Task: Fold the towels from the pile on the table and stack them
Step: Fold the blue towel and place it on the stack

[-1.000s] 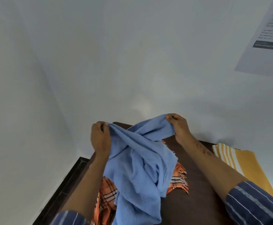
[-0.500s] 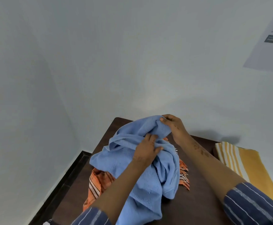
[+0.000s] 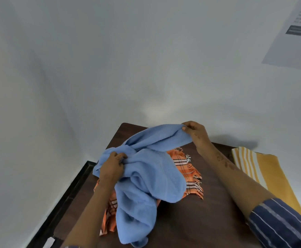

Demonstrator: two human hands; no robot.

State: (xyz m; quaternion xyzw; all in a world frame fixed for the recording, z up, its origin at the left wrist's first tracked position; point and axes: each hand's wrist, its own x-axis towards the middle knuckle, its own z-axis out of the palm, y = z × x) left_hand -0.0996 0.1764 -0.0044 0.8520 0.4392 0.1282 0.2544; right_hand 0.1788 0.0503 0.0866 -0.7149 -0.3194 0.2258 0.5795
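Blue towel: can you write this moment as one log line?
step: unfolding | blue towel: bunched, unfolded | left hand: grips middle | right hand: pinches corner

Fluffy terry blue towel, fringed woven orange cloth, dark matt wood table.

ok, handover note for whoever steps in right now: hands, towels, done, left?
Left hand: grips a bunched part of the blue towel.
Right hand: pinches the blue towel's far edge, lifted above the table.
Blue towel: crumpled, unfolded, draped over the orange plaid towel lying on the table.
Yellow striped towel: lies flat at the table's right side; looks folded.
Done: possibly that one.
Left: spread and fold the blue towel, fold the orange one, stack them.
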